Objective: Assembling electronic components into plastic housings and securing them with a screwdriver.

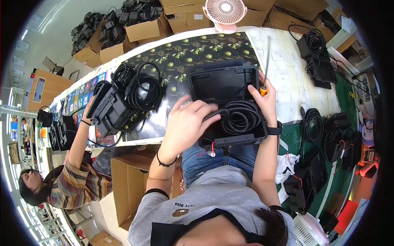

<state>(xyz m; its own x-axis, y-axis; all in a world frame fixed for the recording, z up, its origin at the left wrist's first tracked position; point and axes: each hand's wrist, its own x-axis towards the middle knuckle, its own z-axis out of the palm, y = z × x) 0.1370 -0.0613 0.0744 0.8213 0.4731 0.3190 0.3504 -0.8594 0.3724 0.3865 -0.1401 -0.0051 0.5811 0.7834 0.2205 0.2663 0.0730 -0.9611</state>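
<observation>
Left hand [186, 125], half-curled, pinches coiled hose [242, 117] in the open case [223, 83] at the table's [289, 94] edge; right hand [268, 103] clasps case side and screwdriver [263, 91]. Released early, springy coils could pop out

a white-covered table [293, 92] carries a dark patterned sheet [205, 48] and black case [321, 71]

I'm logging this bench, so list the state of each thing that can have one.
Black rectangular plastic case, centre: open.
Black ribbed round cable in it: coiled, held by the left grip.
Long metal-shafted tool with orange handle: in the right grip.
Pink-and-white round fan: upright; running or off, cannot tell.
Brown cardboard box, lower left: open.
Black plastic case by the co-worker's hand: looks shut.
</observation>
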